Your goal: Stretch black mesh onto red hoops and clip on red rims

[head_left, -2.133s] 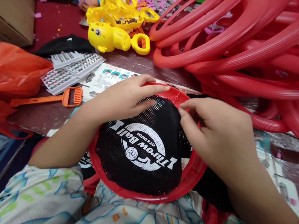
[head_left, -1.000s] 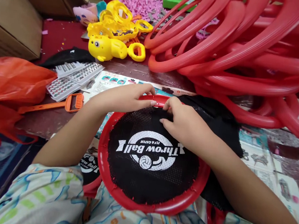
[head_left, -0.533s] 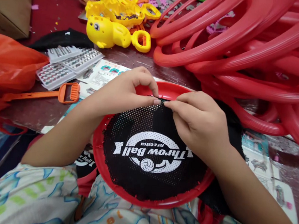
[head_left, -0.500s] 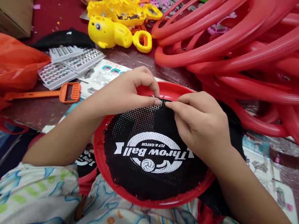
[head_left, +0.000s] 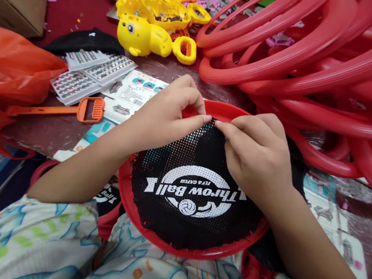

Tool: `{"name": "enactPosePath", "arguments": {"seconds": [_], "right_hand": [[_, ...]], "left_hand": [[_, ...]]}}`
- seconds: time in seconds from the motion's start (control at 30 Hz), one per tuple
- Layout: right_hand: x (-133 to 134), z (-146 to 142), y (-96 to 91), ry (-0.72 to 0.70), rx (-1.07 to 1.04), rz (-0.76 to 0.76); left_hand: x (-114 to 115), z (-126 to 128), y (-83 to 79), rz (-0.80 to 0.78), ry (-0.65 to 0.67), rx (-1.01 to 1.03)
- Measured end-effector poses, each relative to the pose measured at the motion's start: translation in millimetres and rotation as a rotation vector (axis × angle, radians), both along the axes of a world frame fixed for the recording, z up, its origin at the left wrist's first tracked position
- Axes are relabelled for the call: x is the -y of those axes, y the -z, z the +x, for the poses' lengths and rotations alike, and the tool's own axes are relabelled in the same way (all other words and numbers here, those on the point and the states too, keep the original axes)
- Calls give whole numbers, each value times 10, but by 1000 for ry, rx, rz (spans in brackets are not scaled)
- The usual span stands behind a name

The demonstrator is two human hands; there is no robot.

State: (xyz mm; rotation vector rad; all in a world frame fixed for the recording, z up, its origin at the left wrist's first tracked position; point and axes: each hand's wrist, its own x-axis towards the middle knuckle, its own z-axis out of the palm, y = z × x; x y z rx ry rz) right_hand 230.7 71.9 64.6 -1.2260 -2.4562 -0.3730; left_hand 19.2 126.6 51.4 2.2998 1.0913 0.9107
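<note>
A round red plastic frame (head_left: 197, 251) rests on my lap against the table edge. Black mesh fabric (head_left: 187, 156) with a white "Throw Ball" print is stretched over it. My left hand (head_left: 165, 114) and my right hand (head_left: 255, 155) meet at the far rim, both pinching the mesh edge with thumb and fingertips close together. More black mesh spills out under my right wrist. A second netted frame (head_left: 107, 202) lies partly hidden under my left forearm.
A big heap of red plastic hoops (head_left: 305, 67) fills the right and back. Yellow toy parts (head_left: 148, 35), trays of small batteries (head_left: 88, 73), an orange handle (head_left: 79, 111), printed cards (head_left: 128, 95), an orange bag (head_left: 15, 72) and a cardboard box (head_left: 17, 0) lie to the left.
Earlier my hands were apart on the rim, the left lying flat. They have come together at the far edge and now both pinch the mesh there. The view has shifted slightly.
</note>
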Motion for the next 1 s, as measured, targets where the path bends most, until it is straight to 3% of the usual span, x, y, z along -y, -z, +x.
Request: {"name": "enactPosePath", "arguments": {"seconds": [0.5, 0.83, 1.0], "right_hand": [[-12, 19, -13, 28, -5, -117], [85, 78, -214, 49, -180, -153], [84, 71, -149, 197, -380, -196]], "left_hand": [[-13, 69, 85, -26, -59, -10], [44, -120, -80, 27, 141, -182], [18, -127, -43, 65, 192, -204]]}}
